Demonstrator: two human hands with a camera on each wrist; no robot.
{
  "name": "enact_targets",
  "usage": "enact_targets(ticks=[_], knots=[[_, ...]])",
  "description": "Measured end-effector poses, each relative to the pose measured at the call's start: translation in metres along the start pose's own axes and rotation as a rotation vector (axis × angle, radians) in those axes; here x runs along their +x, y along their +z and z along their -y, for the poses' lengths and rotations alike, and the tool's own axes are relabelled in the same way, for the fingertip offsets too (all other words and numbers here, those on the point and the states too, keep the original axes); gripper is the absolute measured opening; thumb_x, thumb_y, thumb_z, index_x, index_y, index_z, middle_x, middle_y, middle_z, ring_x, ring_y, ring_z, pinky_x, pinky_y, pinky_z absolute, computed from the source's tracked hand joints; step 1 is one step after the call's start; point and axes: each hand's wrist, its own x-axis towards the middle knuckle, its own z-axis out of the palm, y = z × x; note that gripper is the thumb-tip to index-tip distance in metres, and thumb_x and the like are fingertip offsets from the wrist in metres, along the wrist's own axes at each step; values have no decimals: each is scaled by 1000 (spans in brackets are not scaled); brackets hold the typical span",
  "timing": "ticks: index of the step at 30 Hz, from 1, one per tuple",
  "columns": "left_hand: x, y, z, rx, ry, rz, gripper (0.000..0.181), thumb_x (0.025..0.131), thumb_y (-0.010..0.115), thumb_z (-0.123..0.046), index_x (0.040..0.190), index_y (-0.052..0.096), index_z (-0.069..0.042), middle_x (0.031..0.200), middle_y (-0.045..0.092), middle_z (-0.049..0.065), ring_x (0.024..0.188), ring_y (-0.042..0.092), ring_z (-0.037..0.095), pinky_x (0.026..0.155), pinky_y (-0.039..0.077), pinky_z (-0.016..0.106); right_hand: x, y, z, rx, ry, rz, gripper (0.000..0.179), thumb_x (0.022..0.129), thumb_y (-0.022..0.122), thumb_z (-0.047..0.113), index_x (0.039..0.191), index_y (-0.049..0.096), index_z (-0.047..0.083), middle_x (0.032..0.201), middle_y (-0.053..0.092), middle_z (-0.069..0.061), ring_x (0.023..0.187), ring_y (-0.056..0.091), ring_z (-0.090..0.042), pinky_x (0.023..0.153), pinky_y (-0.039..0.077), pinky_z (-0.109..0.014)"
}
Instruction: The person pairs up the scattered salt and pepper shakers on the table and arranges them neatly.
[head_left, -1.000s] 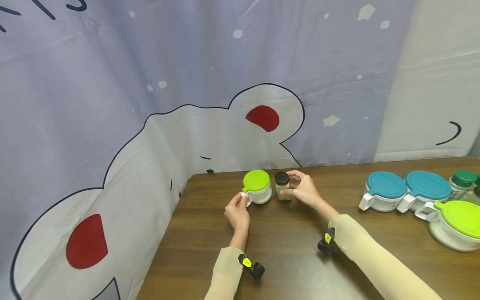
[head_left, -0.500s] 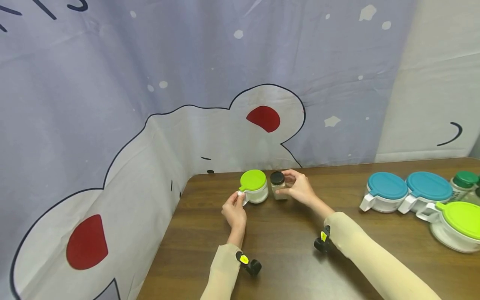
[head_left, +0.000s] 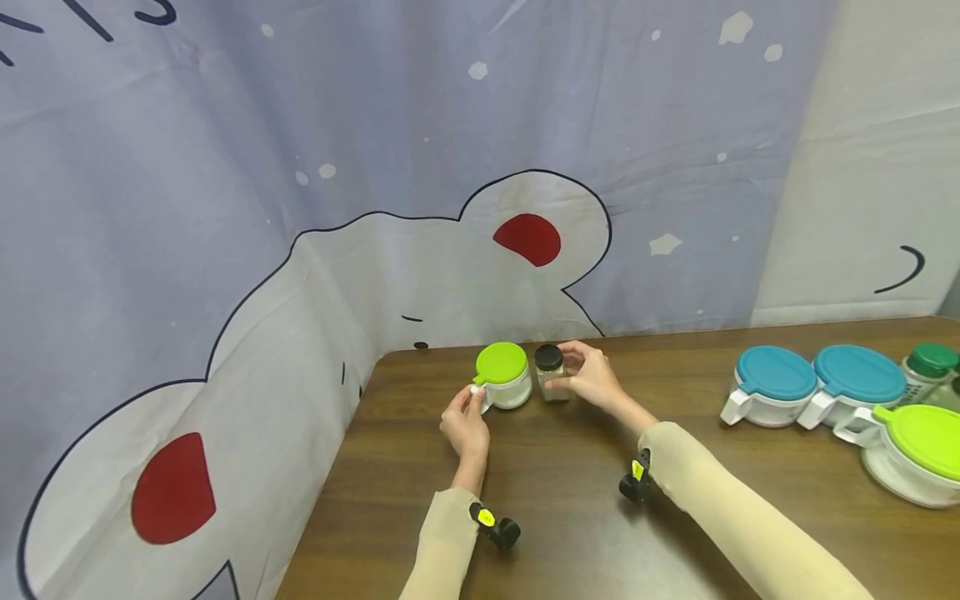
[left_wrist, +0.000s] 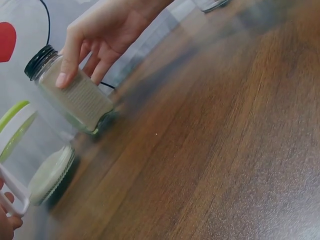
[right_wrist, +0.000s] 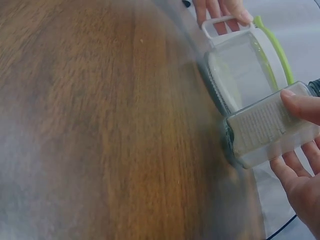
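A small white container with a lime-green lid (head_left: 502, 375) stands near the table's far left corner. My left hand (head_left: 465, 421) pinches its white handle (right_wrist: 224, 26); the handle (left_wrist: 12, 192) also shows at the lower left of the left wrist view. Right beside it stands a clear glass spice jar with a black cap (head_left: 551, 372), filled with pale powder. My right hand (head_left: 592, 377) grips the jar from the right, thumb and fingers curled round its body (left_wrist: 75, 92). In the right wrist view the jar (right_wrist: 270, 127) almost touches the container (right_wrist: 245, 67).
The brown wooden table (head_left: 570, 517) ends at a cartoon-print curtain (head_left: 300, 208) behind and to the left. At the right stand two white containers with blue lids (head_left: 776, 383) (head_left: 855, 383), a larger green-lidded one (head_left: 915, 450) and a green-capped jar (head_left: 930, 362).
Both hands have slid the green-lidded container and the jar slightly left and farther back on the table, keeping their holds.
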Motion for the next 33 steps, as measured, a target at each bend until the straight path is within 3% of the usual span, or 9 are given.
enact_targets(ticks=[4,17,33], knots=[[0,-1,1,-3,-7,2,22,82,72,-4,101,71,8,99,71,25,94,69,34,83,56,44,-6,0,21,37,25,-2,51,65,80,-10,112,58,-14,108,65,-33,100,64,-45,90,51,-53],[3,0,6,-33,-66,-15,23,84,71,-5,103,70,8,102,70,25,95,69,32,84,56,42,-3,6,19,67,40,18,52,66,79,-11,113,57,-14,109,65,-33,102,64,-45,92,51,-53],[8,-1,9,-19,-39,-16,24,84,72,-5,103,70,9,102,70,26,95,69,34,84,56,41,6,17,14,60,35,24,52,65,79,-11,113,57,-15,109,66,-32,100,65,-42,89,52,-49]])
